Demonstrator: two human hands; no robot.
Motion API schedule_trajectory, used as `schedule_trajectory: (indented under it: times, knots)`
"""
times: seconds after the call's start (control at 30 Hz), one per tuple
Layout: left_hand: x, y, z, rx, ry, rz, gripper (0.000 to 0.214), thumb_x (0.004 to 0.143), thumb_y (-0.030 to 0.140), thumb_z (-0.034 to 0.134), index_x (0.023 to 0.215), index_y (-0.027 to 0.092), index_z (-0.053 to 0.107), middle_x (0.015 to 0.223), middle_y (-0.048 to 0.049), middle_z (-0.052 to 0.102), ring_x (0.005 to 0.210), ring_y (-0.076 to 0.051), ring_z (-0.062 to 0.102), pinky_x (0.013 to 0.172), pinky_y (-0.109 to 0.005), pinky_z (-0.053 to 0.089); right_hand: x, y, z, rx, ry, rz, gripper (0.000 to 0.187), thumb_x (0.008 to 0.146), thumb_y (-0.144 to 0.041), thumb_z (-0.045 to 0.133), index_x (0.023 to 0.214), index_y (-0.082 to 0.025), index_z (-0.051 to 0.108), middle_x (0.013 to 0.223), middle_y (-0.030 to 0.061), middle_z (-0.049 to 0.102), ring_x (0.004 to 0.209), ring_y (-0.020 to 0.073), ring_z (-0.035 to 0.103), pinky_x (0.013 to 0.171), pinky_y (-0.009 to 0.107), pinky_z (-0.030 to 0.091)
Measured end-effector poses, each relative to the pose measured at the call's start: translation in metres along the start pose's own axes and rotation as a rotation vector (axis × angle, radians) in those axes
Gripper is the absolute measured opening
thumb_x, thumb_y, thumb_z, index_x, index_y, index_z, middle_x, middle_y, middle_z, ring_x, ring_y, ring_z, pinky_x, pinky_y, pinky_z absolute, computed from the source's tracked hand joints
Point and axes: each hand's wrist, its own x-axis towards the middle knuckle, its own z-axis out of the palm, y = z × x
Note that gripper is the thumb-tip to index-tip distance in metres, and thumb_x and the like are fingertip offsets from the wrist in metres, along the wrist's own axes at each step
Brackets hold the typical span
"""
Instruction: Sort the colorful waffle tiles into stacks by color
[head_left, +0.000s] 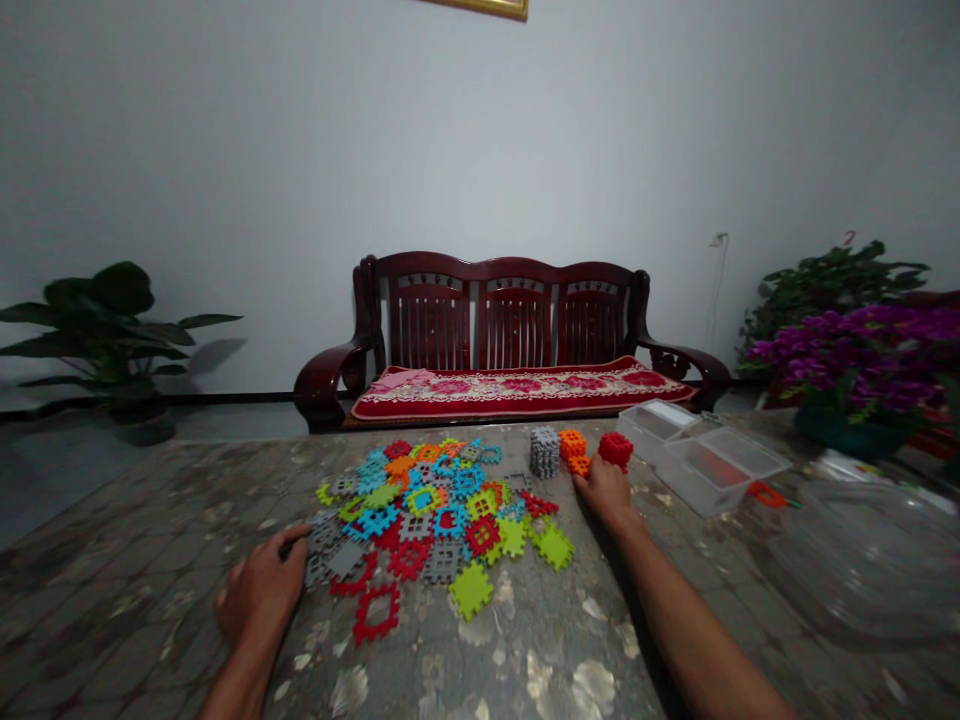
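On the table [525, 650], the left hand [262, 598] lies at the tile pile's [442, 505] near-left edge, fingers curled onto a gray tile [324, 540]. The right hand [604, 490] touches the orange stack [572, 442], between 2 other stacks, gray [545, 452] and red [616, 449]. Whether either hand actually grips cannot be told.

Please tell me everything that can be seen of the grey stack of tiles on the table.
The grey stack is a short upright column of square, seemingly plastic tiles with toothed edges, laid flat one upon another. It stands on the mottled table, behind the loose coloured tiles and apart from them. The orange stack stands close at its right; whether they touch I cannot tell. The right hand is at the orange tiles, not the grey ones.
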Motion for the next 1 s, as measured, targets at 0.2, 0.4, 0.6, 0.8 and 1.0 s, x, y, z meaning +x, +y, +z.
schedule_trajectory:
  times: [0.2,0.4,0.6,0.8,1.0]
  knots:
    - [-0.004,0.004,-0.005,-0.003,-0.023,-0.008,0.047,0.1,0.043,0.044,0.127,0.028,0.08,0.135,-0.0119,0.077,0.125,-0.04,0.068,0.103,-0.059,0.054,-0.005,0.002,-0.001,0.012,0.002,-0.019,0.037,0.102,-0.034,0.06,0.128,-0.009,0.067,0.126,0.0227,0.074,0.119,0.032,0.069,0.094,0.034,0.046]
    - [-0.005,0.004,-0.005,0.012,-0.035,0.004,0.049,0.101,0.044,0.042,0.13,0.028,0.079,0.136,-0.011,0.076,0.127,-0.039,0.068,0.103,-0.057,0.054,-0.033,0.001,0.004,0.073,0.032,-0.107,0.042,0.099,-0.034,0.062,0.134,-0.01,0.065,0.123,0.0208,0.075,0.116,0.0323,0.069,0.094,0.035,0.047]
    - [-0.003,0.002,-0.004,0.027,-0.024,0.005,0.048,0.101,0.045,0.043,0.129,0.029,0.079,0.134,-0.0107,0.078,0.124,-0.038,0.069,0.099,-0.054,0.055,-0.049,-0.019,0.002,0.131,0.019,-0.154,0.051,0.095,-0.032,0.067,0.141,-0.01,0.062,0.12,0.0194,0.077,0.114,0.0321,0.07,0.093,0.034,0.048]
    - [-0.002,0.002,-0.002,0.031,-0.006,0.013,0.046,0.1,0.045,0.045,0.125,0.031,0.081,0.131,-0.0093,0.079,0.12,-0.037,0.071,0.098,-0.054,0.056,-0.04,-0.036,-0.005,0.142,-0.011,-0.152,0.057,0.096,-0.031,0.066,0.148,-0.012,0.058,0.123,0.0189,0.077,0.118,0.0318,0.07,0.095,0.034,0.048]
    - [-0.002,0.001,-0.001,0.01,0.001,0.015,0.045,0.098,0.043,0.047,0.124,0.03,0.081,0.131,-0.0107,0.079,0.121,-0.038,0.07,0.1,-0.055,0.055,-0.031,-0.044,-0.004,0.135,-0.012,-0.139,0.053,0.097,-0.034,0.065,0.145,-0.012,0.06,0.132,0.0213,0.073,0.123,0.0332,0.068,0.097,0.035,0.049]
